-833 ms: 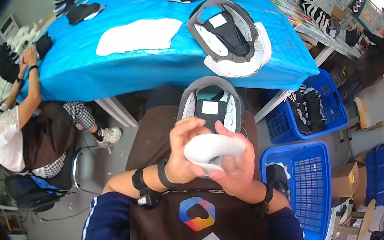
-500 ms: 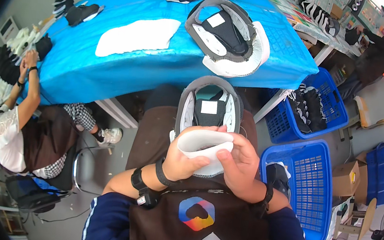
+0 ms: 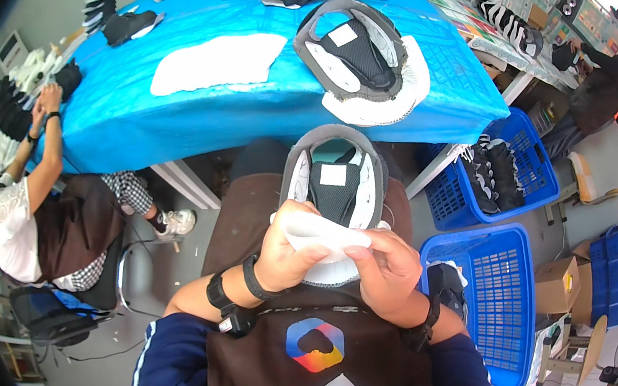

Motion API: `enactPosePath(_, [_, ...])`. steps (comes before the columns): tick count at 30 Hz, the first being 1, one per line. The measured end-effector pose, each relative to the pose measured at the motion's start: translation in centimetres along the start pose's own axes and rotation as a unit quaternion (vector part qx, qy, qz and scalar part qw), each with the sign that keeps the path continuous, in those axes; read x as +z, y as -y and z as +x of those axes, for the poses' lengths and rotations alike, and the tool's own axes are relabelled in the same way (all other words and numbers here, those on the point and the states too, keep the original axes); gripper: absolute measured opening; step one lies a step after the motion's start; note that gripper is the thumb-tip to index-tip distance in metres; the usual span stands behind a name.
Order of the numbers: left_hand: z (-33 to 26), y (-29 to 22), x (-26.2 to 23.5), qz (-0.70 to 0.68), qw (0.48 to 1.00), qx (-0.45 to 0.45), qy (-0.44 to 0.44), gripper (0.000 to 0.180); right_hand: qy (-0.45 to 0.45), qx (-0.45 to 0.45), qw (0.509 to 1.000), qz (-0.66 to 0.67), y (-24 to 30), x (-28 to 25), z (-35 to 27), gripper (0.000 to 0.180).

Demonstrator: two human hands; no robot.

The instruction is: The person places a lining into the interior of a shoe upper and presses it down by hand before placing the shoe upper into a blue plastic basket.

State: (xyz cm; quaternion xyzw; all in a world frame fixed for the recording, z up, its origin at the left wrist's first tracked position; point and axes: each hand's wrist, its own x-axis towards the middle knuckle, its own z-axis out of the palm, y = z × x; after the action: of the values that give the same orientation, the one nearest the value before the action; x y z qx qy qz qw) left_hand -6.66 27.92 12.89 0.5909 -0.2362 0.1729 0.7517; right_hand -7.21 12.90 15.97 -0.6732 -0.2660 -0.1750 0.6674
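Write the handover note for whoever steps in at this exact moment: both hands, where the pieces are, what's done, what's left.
Left hand: grips the left end of a white liner piece, thumb on top.
Right hand: pinches the liner's right end from above.
Shoe upper: grey, black and white, flat on the lap, its near edge under the liner.
Table: blue cover, a second shoe upper on it, plus a flat white sheet.
Baskets: an empty blue one at the right, a farther one holding dark pieces.
Done: liner is in both hands over the upper.
Left: liner looks not yet set into the upper.
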Motion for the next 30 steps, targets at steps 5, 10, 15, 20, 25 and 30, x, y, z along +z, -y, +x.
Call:
enactPosePath(5, [-0.1,-0.9,0.2,-0.037,0.999,-0.027,0.0,0.029,0.004,0.019,0.999,0.026,0.0,-0.2,-0.2,0.012])
enactPosePath(10, [-0.3,-1.6,0.0,-0.128,0.981,-0.144,0.001,0.026,0.02,0.041,0.985,0.164,-0.8,0.0,-0.7,0.018])
enactPosePath(15, [1.4,-1.2,-1.3,-0.058,0.988,-0.14,0.026,0.034,0.082,0.111,0.97,0.198,-0.9,-1.5,1.2,0.026])
enactPosePath(20, [2.2,-1.6,-2.9,0.071,0.969,-0.135,0.192,0.045,0.173,0.199,0.963,-0.051,-1.0,-4.0,1.8,0.011])
enactPosePath(25, [3.3,-0.9,-4.9,0.58,0.813,-0.013,0.051,0.05,-0.163,0.14,0.966,0.145,-4.5,-7.0,2.6,0.005])
enactPosePath(30, [2.2,0.2,-5.5,0.286,0.86,-0.4,0.133,0.068,-0.205,0.173,0.923,0.277,-5.5,-6.8,2.5,0.005])
